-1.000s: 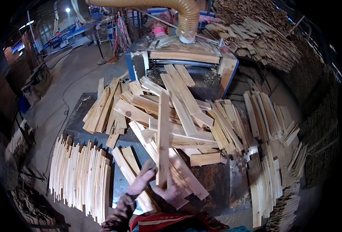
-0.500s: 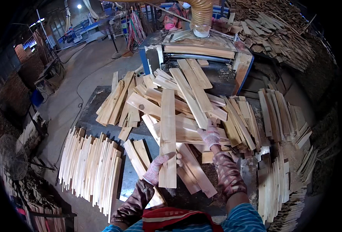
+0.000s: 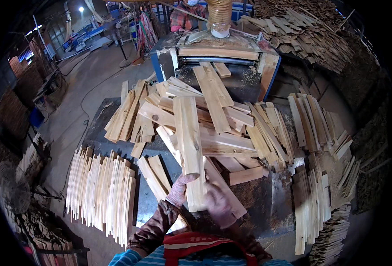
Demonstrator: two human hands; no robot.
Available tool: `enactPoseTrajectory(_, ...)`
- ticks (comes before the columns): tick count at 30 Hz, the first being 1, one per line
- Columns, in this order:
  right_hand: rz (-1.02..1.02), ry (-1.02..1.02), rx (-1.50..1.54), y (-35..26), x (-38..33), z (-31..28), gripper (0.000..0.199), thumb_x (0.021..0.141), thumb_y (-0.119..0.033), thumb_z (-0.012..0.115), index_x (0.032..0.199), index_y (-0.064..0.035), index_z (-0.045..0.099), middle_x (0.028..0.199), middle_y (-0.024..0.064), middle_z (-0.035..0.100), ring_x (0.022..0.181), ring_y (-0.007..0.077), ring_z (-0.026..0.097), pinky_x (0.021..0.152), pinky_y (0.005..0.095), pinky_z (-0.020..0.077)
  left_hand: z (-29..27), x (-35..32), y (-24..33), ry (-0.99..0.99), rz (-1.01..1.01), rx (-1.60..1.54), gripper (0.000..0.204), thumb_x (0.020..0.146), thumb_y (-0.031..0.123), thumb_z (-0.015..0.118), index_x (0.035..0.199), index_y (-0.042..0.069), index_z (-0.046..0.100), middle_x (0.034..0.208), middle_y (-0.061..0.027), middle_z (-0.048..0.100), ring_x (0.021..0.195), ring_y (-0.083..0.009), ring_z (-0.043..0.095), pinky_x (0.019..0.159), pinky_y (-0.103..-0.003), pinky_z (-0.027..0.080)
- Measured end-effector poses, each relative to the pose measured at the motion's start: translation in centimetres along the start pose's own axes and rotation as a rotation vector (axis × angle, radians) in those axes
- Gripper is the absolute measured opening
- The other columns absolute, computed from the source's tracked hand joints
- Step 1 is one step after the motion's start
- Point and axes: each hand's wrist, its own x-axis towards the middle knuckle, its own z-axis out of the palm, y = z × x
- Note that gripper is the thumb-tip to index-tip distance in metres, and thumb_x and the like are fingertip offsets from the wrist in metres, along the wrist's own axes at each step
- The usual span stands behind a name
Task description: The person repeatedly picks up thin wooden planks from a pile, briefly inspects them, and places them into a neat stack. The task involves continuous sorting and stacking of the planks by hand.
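My left hand point(image 3: 178, 189), in a light knitted glove, is closed around the near part of a pale wooden board point(image 3: 188, 133). A second board edge shows along it, so the hand seems to hold two boards laid together, sloping away from me over the pile. Beside their near end is my gloved right hand point(image 3: 219, 206), smeared by motion; its fingers cannot be made out, nor whether it touches the boards. Loose boards point(image 3: 225, 144) lie crisscrossed beneath and beyond.
A machine point(image 3: 218, 53) with a yellow hose point(image 3: 219, 15) stands ahead, boards resting on its bed. Stacked strips point(image 3: 100, 195) stand at the left, more stacks point(image 3: 311, 208) at the right. A person in a plaid top point(image 3: 185, 18) is behind the machine.
My right hand has come back toward me from the pile, and the board it gripped now seems to lie along the one in my left hand. The view has shifted slightly.
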Motion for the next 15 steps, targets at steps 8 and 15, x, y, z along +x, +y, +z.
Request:
enactPoseTrajectory(8, -0.011, 0.148, -0.941, 5.6, 18.0, -5.9, 0.074, 0.088, -0.047, 0.067, 0.141, 0.0001, 0.044, 0.142, 0.0297, 0.05, 0.132, 0.0448, 0.048, 0.105, 0.0485, 0.0451, -2.8, -6.0, -0.5, 0.069, -0.036, -0.082, 0.062, 0.082, 0.015, 0.071, 0.133, -0.013, 0.048, 0.118, -0.0226, 0.066, 0.108, -0.0332, 0.068, 0.103, -0.043, 0.052)
enactPoseTrajectory(15, 0.147, 0.275, -1.096, 10.0, 25.9, -4.2, 0.072, 0.08, -0.05, 0.07, 0.133, -0.006, 0.049, 0.123, 0.0261, 0.064, 0.116, 0.0413, 0.061, 0.097, 0.0477, 0.0507, -3.8, -11.6, 1.0, 0.354, 0.076, 0.267, 0.052, 0.08, 0.008, 0.071, 0.128, -0.006, 0.057, 0.114, -0.0178, 0.069, 0.1, -0.0279, 0.071, 0.089, -0.039, 0.059)
